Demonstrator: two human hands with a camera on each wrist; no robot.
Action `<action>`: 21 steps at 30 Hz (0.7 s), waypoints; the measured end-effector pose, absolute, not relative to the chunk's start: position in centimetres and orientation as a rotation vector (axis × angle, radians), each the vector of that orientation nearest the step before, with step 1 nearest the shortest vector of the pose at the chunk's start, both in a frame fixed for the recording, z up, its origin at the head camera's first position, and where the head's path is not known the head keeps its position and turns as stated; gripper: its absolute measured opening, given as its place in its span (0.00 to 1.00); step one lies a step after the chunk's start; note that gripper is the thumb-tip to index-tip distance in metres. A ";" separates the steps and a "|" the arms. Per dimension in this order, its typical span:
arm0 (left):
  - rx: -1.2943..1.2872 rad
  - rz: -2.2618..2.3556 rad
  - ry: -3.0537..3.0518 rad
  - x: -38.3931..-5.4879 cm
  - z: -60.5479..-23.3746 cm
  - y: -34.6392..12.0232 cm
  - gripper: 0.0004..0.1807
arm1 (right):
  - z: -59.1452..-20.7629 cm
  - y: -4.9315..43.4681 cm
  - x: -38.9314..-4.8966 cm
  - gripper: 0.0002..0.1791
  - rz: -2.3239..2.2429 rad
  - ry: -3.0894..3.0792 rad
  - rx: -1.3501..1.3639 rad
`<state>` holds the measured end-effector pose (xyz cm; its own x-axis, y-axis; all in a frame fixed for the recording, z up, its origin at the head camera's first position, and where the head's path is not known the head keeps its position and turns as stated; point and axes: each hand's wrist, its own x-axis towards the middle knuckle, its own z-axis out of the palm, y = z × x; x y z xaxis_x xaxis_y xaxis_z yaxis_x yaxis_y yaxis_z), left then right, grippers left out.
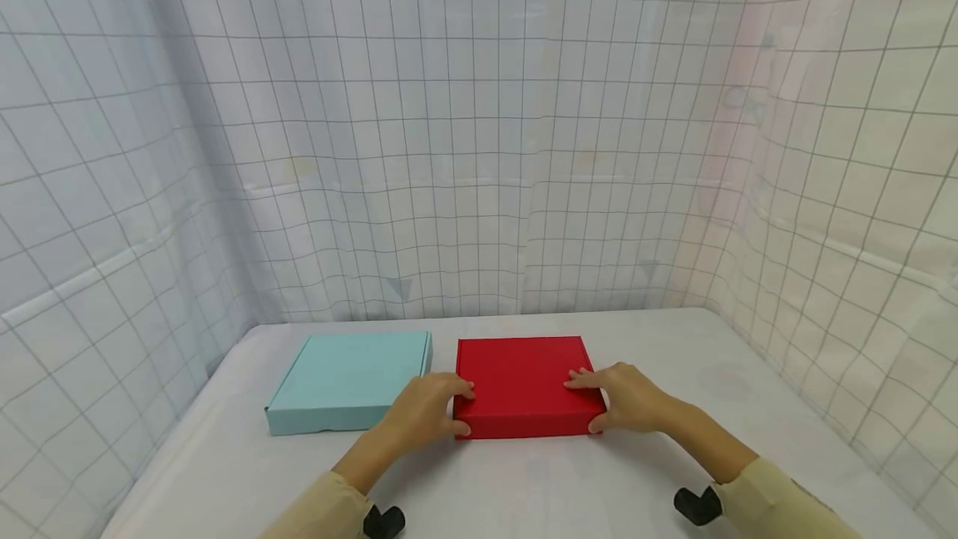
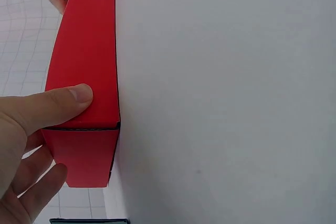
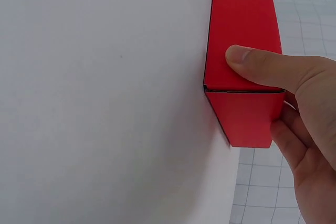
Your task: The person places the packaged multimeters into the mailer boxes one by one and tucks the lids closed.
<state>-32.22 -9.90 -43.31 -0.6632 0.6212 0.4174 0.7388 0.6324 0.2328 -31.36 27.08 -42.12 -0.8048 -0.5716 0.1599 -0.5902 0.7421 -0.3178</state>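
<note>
A flat red box [image 1: 520, 373] lies closed on the white table, its front face toward me. At its left front corner my left hand [image 1: 422, 412] grips it, with the thumb [image 2: 71, 98] on the front face and the fingers over the top and beside the left end. My right hand [image 1: 631, 398] holds the right front corner the same way, thumb [image 3: 252, 61] on the front face. Some fingertips are hidden behind the box in both wrist views. Close to the left hand sits a closed light blue box [image 1: 352, 373], partly covered by that hand.
The white table [image 1: 539, 489] is enclosed at the back and sides by white curtains [image 1: 479, 148] with a grid of dark lines. The light blue box stands left of the red one, with a narrow gap between.
</note>
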 end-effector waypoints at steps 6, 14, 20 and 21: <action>-0.973 -0.780 -2.615 -33.3 -43.7 -9.6 0.21 | -42.2 27.4 -32.8 0.36 0.710 -2.911 0.922; -0.919 -0.818 -2.640 -34.8 -43.8 -9.3 0.22 | -42.3 27.6 -34.1 0.35 0.769 -2.883 0.931; -0.907 -0.800 -2.644 -35.1 -43.8 -9.3 0.21 | -42.6 27.6 -34.9 0.34 0.754 -2.877 0.921; -0.907 -0.794 -2.642 -35.2 -43.7 -9.3 0.21 | -42.6 27.6 -35.0 0.34 0.751 -2.873 0.924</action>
